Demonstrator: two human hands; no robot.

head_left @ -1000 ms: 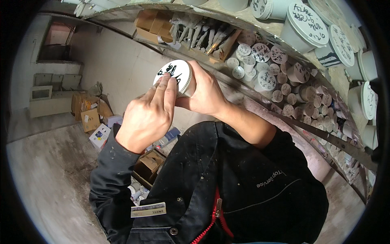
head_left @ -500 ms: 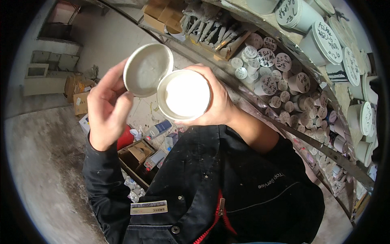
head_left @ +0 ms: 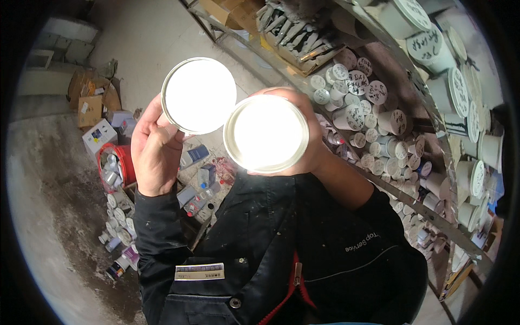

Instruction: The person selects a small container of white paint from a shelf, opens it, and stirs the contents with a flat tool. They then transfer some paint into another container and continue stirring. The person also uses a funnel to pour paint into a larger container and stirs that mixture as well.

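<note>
The left hand (head_left: 156, 154), half closed, pinches a round lid (head_left: 199, 96) by its rim; the right hand (head_left: 311, 122), partly hidden, curls around an open white tub (head_left: 265, 134) held just right of the lid, beyond the black jacket (head_left: 346, 271).

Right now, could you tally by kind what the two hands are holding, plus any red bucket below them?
Tub, in the right hand: 1
Lid, in the left hand: 1
Red bucket, below: 1
Total: 3

Left hand (head_left: 156, 153) holding 1 round lid (head_left: 199, 96), right hand (head_left: 313, 130) gripping 1 uncovered tub (head_left: 265, 134)
</note>
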